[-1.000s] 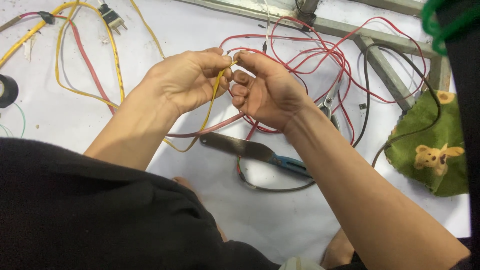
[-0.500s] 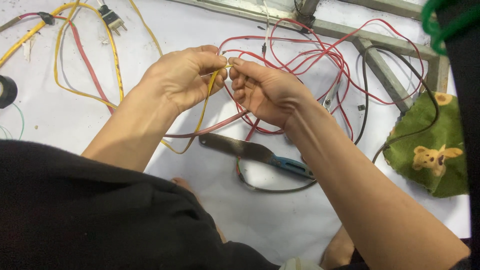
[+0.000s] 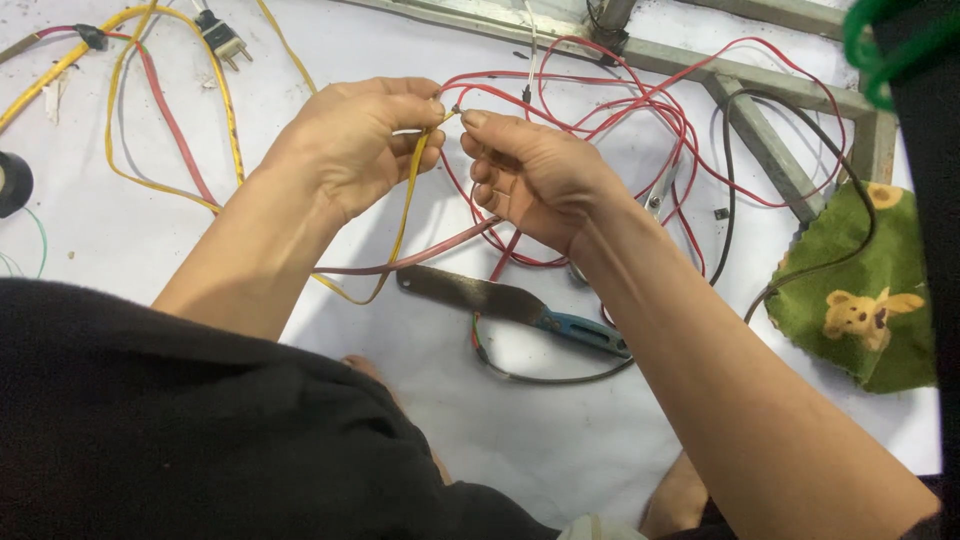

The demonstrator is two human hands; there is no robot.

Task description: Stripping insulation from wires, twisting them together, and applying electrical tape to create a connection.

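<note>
You hold a thin yellow wire [image 3: 408,190] between your two hands, above the white sheet [image 3: 520,440] that everything lies on. Your left hand [image 3: 355,140] pinches the wire's upper end between thumb and forefinger, the other fingers curled around it. Your right hand [image 3: 535,170] pinches the bare tip where it meets the left thumb, so the two hands touch at the fingertips.

The wire is flat and bright yellow, with a short stripped tip at the top. From the pinch its long axis runs down and slightly left, towards your body, then curves back up past your left forearm.

Take the knife [image 3: 510,302] as the landmark: it lies just below your hands, its dull blade pointing left and its blue handle to the right. A tangle of red wires [image 3: 640,110] spreads above and right of it. Further right lies a green cloth [image 3: 850,290] printed with yellow bears. Far left of the knife sits a black tape roll [image 3: 12,183], and up at the top left a black plug [image 3: 222,38] among yellow loops.
</note>
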